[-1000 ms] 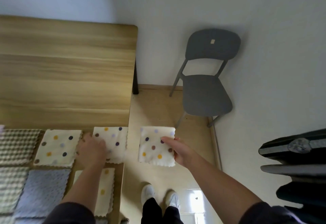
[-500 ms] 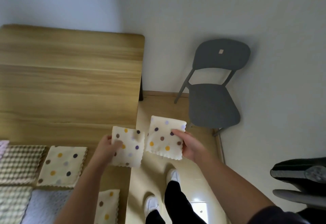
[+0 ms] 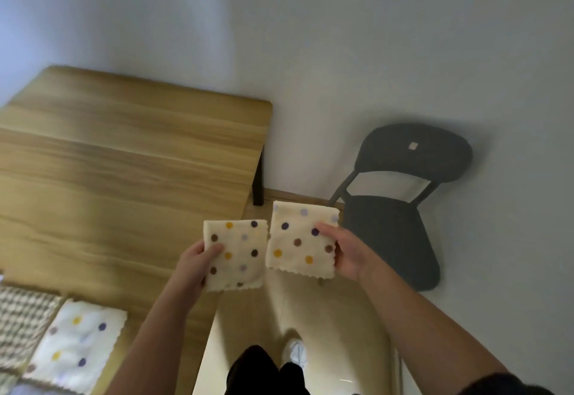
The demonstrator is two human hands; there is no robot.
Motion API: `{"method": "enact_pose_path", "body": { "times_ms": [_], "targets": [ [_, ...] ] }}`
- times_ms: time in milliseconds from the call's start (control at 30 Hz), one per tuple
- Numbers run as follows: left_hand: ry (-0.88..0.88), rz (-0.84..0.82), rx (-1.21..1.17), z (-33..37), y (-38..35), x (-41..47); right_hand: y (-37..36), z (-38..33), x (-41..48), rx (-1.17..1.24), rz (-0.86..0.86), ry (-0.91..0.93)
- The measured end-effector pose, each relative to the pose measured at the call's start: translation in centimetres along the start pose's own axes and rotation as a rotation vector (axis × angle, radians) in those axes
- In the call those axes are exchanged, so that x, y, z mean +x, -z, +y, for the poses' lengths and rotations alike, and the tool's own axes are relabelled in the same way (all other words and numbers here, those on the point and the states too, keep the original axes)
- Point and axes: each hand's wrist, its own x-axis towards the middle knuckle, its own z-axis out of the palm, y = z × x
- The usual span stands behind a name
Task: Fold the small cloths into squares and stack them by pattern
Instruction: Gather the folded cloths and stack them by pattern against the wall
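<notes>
My left grip (image 3: 198, 259) pinches the left cloth (image 3: 239, 255) over the right edge of the surface (image 3: 124, 161). My right grip (image 3: 348, 251) pinches the right cloth (image 3: 299, 239) just beside it, above the floor (image 3: 341, 332). A third cloth (image 3: 77, 345) lies at the near edge.

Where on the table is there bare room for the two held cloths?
Bare wood spans the table from its far edge to the left hand. Crowded: near-left corner, laid dotted cloth beside checked cloth.
</notes>
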Motion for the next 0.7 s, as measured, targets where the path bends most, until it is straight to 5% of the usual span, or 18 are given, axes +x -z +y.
{"method": "enact_pose_path", "body": {
  "times_ms": [700],
  "targets": [
    [0.123, -0.137, -0.086, 16.1, -7.9, 14.6, -4.9, -14.2, 12.1, 0.058, -0.04, -0.024]
  ]
}}
